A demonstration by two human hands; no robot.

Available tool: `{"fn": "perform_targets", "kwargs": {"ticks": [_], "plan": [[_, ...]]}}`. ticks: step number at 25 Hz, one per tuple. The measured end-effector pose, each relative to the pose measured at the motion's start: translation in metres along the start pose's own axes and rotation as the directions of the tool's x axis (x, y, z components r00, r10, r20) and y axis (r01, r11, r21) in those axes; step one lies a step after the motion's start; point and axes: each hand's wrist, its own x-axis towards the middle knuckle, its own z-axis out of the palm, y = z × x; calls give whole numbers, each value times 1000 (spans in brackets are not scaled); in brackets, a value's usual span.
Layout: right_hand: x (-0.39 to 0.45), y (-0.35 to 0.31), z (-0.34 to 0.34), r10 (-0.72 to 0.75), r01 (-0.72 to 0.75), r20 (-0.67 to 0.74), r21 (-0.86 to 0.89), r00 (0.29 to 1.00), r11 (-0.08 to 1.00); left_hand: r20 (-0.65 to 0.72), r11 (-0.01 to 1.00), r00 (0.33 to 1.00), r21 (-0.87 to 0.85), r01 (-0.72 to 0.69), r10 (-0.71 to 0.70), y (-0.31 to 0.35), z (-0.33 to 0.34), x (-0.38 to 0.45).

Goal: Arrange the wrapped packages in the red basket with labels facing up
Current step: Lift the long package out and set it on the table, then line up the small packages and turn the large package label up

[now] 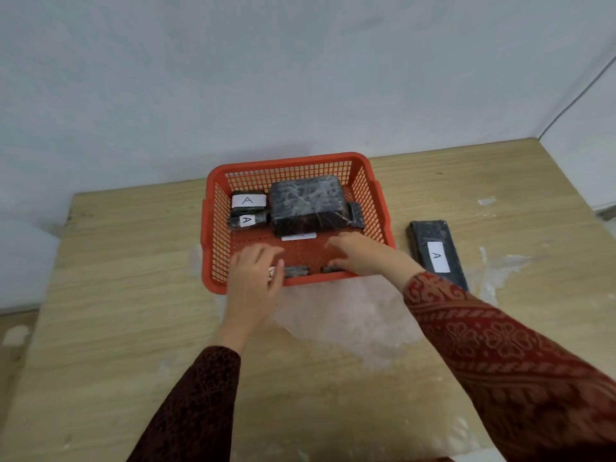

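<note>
1. Head view: both hands reach over the near wall of the red basket (363, 165), working on a flat dark package (297, 271) lying along the basket floor right under the fingertips.
2. Left hand (255, 278) has fingers curled narrow over the package's left end, a scrap of white label showing at the thumb; a firm grip or just pressing, cannot tell.
3. Right hand (358, 253) lies with fingers loosely spread and bent down onto the package's right end; touching it, real hold unclear.
4. Beyond the fingertips: large wrapped package (306, 201) at the basket's back, its label not up, a white strip peeking from under its near edge.
5. Beyond the left fingers: two small packages (248, 210) stacked at the back left, "A" labels up.
6. Outside the basket, past the right wrist: long package (435, 253) on the table, "A" label up, not yet loaded.
7. Step in hand, my read: seating the near package label-up.
8. Next probably calls for checking that label, turning the large package over, then bringing in the long one.
9. Surface: pale wood-grain table (133, 311) with whitish smears and a clear plastic sheet (350, 318) under the wrists.
10. Room: plain pale wall, corner at right.
</note>
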Motion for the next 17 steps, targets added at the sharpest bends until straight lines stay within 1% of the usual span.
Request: {"fn": "perform_targets", "kwargs": {"ticks": [2, 3, 5, 6, 8, 11, 13, 17], "plan": [[14, 2, -2, 98, -90, 139, -66, 985, 994, -108, 995, 991, 61, 84, -77, -29, -11, 10], [18, 3, -4, 128, -111, 207, -95, 970, 989, -134, 987, 982, 79, 141, -130, -41, -14, 14], [21, 5, -10, 152, -118, 309, -125, 939, 985, -123, 969, 966, 70, 238, -228, -57, -13, 19], [22, 6, -13, 150, -113, 335, -129, 930, 985, -99, 962, 959, 42, 269, -264, -61, -10, 19], [22, 6, -17, 140, -99, 353, -131, 925, 986, -66, 951, 949, -23, 308, -309, -66, -4, 20], [20, 8, -15, 126, -96, 373, -96, 919, 991, -85, 941, 940, -110, 320, -330, -71, -1, 20], [20, 9, -14, 110, -109, 345, -22, 932, 994, -103, 941, 941, -143, 307, -323, -73, -1, 18], [14, 12, -16, 133, -188, 251, 213, 959, 959, -124, 934, 934, -169, 313, -335, -75, 0, 19]]}}
